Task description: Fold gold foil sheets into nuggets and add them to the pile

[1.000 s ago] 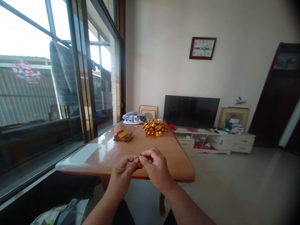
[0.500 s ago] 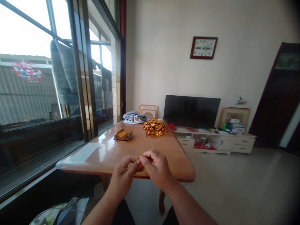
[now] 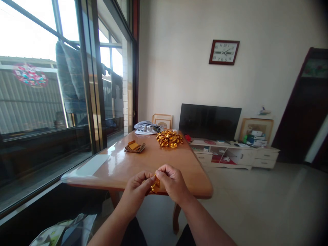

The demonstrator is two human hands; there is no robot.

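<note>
A small piece of shiny gold foil paper [image 3: 155, 186] is pinched between my two hands, above the near edge of the wooden table [image 3: 123, 171]. My left hand [image 3: 138, 188] is closed on its left side, thumb on top. From the right, my right hand [image 3: 171, 179] grips its upper edge between thumb and fingers. Part of the foil is hidden by the fingers. Farther back on the table lies a heap of crumpled or folded gold foil pieces [image 3: 169, 138]. Left of it sits a stack of flat gold-brown paper sheets [image 3: 134, 147].
Folded grey cloth [image 3: 147, 127] lies at the table's far end. A white sheet [image 3: 94, 165] is on the left side. Windows [image 3: 38, 102] line the left. Beyond the table stand a television [image 3: 209, 122] and a low white cabinet [image 3: 265, 155]. A bag [image 3: 69, 230] is at lower left.
The gold foil now shows more between my hands, hanging below the fingertips. My right hand has shifted slightly right and down, its fingers turned a little. Heap and stack stay in place.
</note>
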